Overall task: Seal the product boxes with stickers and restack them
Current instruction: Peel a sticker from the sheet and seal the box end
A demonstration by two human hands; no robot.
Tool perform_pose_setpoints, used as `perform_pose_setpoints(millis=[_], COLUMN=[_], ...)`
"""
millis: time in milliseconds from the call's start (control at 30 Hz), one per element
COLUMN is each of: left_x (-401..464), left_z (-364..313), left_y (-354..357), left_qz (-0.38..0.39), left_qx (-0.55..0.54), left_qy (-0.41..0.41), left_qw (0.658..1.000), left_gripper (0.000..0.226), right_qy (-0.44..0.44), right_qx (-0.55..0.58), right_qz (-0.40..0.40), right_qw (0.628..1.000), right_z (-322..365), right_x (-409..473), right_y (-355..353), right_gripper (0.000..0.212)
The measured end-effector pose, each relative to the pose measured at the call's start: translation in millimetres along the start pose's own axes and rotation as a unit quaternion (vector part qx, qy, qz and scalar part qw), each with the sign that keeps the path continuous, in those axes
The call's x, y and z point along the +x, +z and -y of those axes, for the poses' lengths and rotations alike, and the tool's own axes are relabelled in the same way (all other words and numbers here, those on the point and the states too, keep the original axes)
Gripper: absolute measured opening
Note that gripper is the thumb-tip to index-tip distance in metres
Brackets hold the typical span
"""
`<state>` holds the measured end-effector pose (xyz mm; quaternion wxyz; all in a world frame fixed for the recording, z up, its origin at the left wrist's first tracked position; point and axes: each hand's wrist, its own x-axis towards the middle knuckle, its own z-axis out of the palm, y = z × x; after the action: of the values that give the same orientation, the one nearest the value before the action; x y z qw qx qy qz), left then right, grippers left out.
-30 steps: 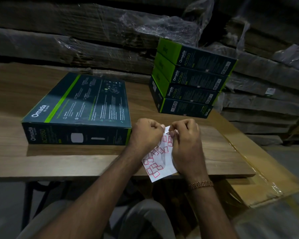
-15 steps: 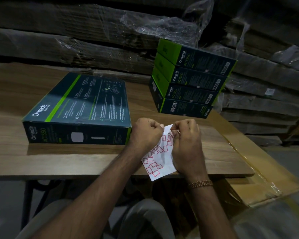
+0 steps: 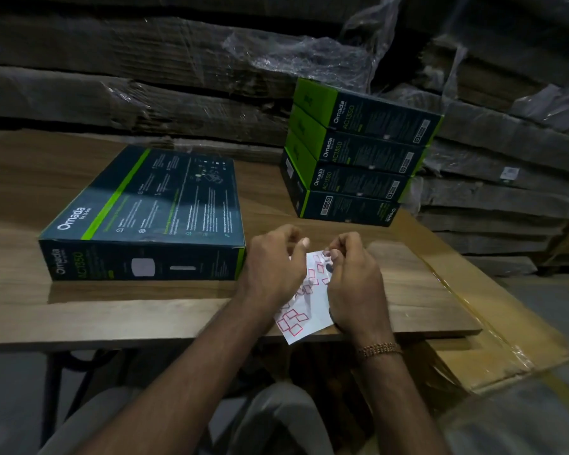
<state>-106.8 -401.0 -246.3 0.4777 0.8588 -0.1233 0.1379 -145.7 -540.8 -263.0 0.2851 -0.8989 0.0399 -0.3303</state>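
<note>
A white sticker sheet (image 3: 304, 311) with red-outlined stickers lies at the table's near edge between my hands. My right hand (image 3: 357, 285) rests on its right side, thumb and fingers pinching the sheet's top. My left hand (image 3: 271, 269) covers the sheet's left edge. Its thumb and forefinger are pinched together just above the top corner, where a small pale bit that looks like a sticker shows. One dark green product box (image 3: 151, 208) lies flat to the left of my hands. A stack of several like boxes (image 3: 358, 159) stands behind and to the right.
The wooden table (image 3: 112, 316) ends just under my wrists. A taped brown carton (image 3: 506, 336) sits low at the right. Wrapped flattened cardboard (image 3: 178, 80) is piled behind the table and at the right. My knees are below the table edge.
My left hand's pinched thumb and forefinger have come up and a little to the left, off the sheet's top corner. My right hand keeps its hold on the sheet. Neither the flat box nor the stack has moved.
</note>
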Motion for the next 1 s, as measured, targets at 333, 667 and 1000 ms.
perform_pose_setpoints(millis=[333, 667, 1000], left_x=[-38.8, -40.5, -37.3], left_z=[20.6, 82.6, 83.0], left_y=[-69.5, -178.1, -168.6], left_qz=[-0.159, -0.180, -0.199], left_qx=[0.020, 0.169, 0.119], left_qy=[0.334, 0.112, 0.061], left_qw=[0.929, 0.962, 0.971], left_gripper=[0.031, 0.035, 0.036], right_qy=[0.025, -0.070, -0.124], right_qx=[0.027, 0.099, 0.202], right_qz=[0.000, -0.091, 0.006], right_qw=[0.999, 0.988, 0.972], right_z=[1.2, 26.8, 127.9], right_x=[3.5, 0.1, -17.3], right_y=[-1.5, -7.2, 17.0], right_gripper=[0.008, 0.013, 0.020])
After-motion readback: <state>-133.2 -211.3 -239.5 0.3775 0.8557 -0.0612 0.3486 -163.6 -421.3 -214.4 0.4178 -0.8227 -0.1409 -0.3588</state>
